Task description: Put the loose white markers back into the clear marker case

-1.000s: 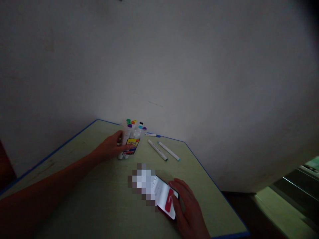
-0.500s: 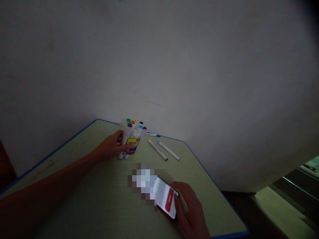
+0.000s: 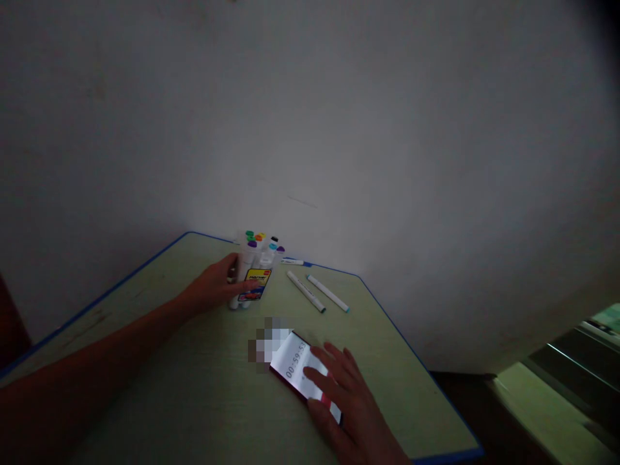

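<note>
My left hand point(image 3: 216, 286) is closed around a clear marker case point(image 3: 266, 259), its thumb across the yellow and blue label point(image 3: 258, 278). White markers stand upright inside, with green, orange, purple, blue and black ends at the top. Lower down, a phone point(image 3: 296, 368) lies face up on the table, its lit screen showing a timer at 00:59:53. Over the phone's near end is my right hand point(image 3: 346, 394), fingers spread apart and covering part of a red button on the screen. Whether its fingertips touch the glass I cannot tell.
Two white markers, one dark-ended point(image 3: 306, 292) and one blue-ended point(image 3: 328, 294), lie right of the case. Another marker point(image 3: 292, 261) lies at the back edge. The pale table point(image 3: 208, 381) has blue edging and meets a grey wall point(image 3: 310, 129).
My right hand has loosened from the phone's edge and spread its fingers over the screen. The phone lies farther left, and its timer digits now show. My left hand and the case have stayed put.
</note>
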Available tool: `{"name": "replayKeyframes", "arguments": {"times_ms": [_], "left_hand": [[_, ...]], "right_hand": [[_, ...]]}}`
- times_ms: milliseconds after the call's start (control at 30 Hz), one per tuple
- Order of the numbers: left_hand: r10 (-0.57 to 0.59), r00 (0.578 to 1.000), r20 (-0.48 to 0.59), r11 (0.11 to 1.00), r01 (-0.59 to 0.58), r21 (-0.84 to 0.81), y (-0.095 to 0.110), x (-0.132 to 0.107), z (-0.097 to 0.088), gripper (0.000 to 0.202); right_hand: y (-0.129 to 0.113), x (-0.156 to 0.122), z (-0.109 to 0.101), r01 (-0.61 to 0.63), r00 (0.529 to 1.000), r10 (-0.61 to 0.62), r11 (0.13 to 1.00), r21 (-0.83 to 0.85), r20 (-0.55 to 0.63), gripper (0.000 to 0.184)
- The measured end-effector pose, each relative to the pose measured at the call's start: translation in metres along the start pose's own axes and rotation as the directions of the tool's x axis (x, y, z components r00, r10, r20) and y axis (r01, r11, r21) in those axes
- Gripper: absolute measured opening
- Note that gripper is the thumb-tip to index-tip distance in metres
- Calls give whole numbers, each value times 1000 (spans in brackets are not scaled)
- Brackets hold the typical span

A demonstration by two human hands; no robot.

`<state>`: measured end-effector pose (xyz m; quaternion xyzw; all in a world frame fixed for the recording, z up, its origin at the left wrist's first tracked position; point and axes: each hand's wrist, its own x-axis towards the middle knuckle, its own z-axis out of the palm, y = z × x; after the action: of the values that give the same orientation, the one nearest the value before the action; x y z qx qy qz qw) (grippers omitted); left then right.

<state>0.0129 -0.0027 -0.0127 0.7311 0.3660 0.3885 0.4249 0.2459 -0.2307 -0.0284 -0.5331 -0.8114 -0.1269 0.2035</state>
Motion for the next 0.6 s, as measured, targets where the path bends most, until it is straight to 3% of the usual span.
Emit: {"name": "replayKeyframes", "arguments": {"times_ms": [100,233,400,500,600], "left_hand": [[9,1000,12,1000,-9,-8,2,-1,0,59],[3,1000,12,1000,-3,-12,3,-2,-1,61],[2,1000,-1,999,-2,-32,2,-2,0,62],[-5,1000,-9,999,5,-39,3,-2,0,61],[1,1000,-15,999,-2,-46,2,-2,0,60]], "right_hand": [[3,1,-3,14,995,-13,1000,-8,101,33],[9,-2,-19,-58,975,64,998,-38,212,25],[14,-11,-31,-75,996,77,996,-52,48,26],[16,-14,-28,-70,995,67,997,-31,-75,25],[15,-14,-21,-109,988,105,994,-31,-111,27]]}}
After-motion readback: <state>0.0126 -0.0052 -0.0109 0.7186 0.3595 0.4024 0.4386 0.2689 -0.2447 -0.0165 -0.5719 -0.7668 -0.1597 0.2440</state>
